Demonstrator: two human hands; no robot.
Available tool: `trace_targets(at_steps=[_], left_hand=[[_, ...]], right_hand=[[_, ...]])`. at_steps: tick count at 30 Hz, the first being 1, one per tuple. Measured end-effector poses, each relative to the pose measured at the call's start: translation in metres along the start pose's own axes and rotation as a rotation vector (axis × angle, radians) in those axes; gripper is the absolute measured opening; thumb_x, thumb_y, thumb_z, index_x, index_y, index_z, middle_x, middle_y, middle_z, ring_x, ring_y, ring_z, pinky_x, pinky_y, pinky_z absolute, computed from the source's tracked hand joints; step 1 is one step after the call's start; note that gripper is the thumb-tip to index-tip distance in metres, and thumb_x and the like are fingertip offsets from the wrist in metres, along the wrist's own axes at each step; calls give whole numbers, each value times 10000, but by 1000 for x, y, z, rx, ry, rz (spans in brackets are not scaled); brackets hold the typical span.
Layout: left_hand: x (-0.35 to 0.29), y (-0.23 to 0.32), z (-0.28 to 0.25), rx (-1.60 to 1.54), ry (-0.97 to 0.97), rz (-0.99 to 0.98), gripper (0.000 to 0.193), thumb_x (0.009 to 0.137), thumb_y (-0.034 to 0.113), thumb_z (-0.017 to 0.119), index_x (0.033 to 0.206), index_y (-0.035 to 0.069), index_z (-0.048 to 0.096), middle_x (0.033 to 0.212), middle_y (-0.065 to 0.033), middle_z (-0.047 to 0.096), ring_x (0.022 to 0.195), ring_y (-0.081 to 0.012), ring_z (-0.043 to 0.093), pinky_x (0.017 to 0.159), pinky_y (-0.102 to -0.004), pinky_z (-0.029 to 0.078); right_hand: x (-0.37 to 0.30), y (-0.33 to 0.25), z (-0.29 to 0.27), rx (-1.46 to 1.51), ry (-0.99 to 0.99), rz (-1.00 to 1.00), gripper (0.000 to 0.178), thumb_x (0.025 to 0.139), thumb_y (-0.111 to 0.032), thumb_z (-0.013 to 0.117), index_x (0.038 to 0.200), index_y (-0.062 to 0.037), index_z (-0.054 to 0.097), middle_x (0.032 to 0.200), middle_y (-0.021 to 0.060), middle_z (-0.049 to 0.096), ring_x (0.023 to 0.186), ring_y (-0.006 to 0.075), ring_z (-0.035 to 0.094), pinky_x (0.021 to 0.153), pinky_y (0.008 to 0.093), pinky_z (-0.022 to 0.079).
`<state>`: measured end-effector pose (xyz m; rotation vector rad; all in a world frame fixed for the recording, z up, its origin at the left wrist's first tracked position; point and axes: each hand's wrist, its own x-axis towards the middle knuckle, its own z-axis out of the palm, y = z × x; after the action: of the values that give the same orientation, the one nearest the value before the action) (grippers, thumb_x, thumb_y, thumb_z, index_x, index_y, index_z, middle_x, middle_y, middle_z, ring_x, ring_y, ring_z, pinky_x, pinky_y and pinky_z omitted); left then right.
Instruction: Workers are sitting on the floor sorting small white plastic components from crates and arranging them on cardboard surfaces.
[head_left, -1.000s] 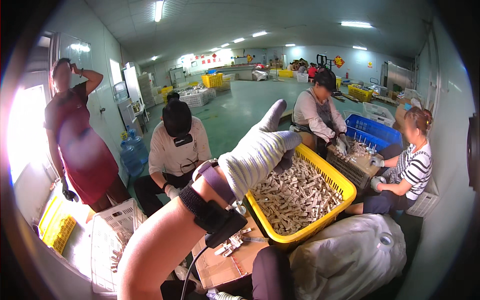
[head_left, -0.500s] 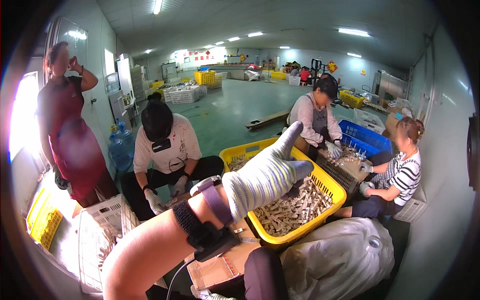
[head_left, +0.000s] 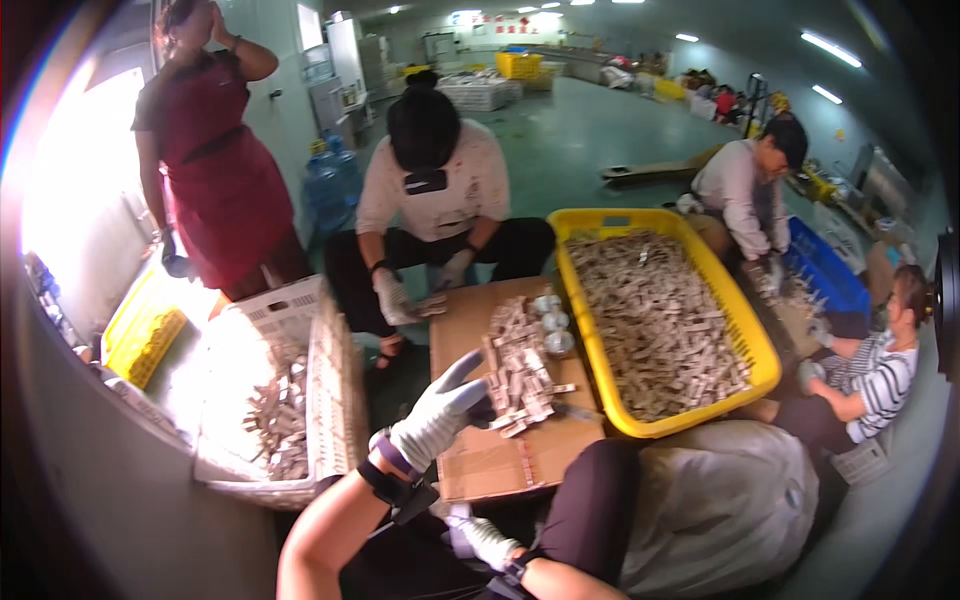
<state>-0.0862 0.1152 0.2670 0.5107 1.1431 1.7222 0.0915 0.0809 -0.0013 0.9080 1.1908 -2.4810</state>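
Observation:
My left hand, in a white glove, reaches over the near left part of a cardboard-topped surface. Its fingers are apart and nothing shows in them. Just beyond the fingertips lies a pile of small, flat, oblong pale pieces. Several round silvery things stand at the pile's far right. My gloved right hand is low in front of my body, under the near edge of the cardboard and beside my knee. Its fingers are partly hidden, so whether it holds anything is unclear.
A yellow crate full of similar pieces stands right of the cardboard. Left is a white crate with more pieces. A white sack bulges at my right. One co-worker sits opposite; another person stands left; two more sit right.
My left hand has dropped from its raised, pointing pose over the yellow crate, down and left to the cardboard. The view has swung left and downward. My right hand shows more fully.

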Motion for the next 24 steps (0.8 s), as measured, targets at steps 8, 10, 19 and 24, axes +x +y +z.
trace_targets(at_steps=[8,10,19,24], left_hand=[[-82,-192,-195,-4,586,-109,653,892,224,678,1446,77,365,1253,-58,535,1057,-172,547,879,-298,466],[-82,-204,-177,31,628,-222,601,902,253,664,1413,55,417,1251,-72,563,1097,-186,543,897,-296,455],[-77,-245,-195,-64,626,-198,409,945,249,617,1281,23,562,1144,-99,645,1036,-179,608,918,-301,489],[-80,-242,-188,-215,642,-227,367,953,201,608,1270,24,561,1119,-117,651,1005,-213,638,903,-332,527]], right_hand=[[-14,-17,18,113,-13,129,385,894,-438,630,984,-64,644,807,43,667,646,148,619,604,265,487],[-15,-18,9,122,-7,167,361,900,-418,630,989,-68,644,818,44,671,656,154,626,614,271,495],[0,-5,12,121,-1,80,267,936,-270,597,1069,-48,661,926,43,691,783,137,637,772,283,503],[4,1,8,123,35,58,254,933,-247,597,1059,-40,672,1006,24,679,920,128,605,880,293,463]])
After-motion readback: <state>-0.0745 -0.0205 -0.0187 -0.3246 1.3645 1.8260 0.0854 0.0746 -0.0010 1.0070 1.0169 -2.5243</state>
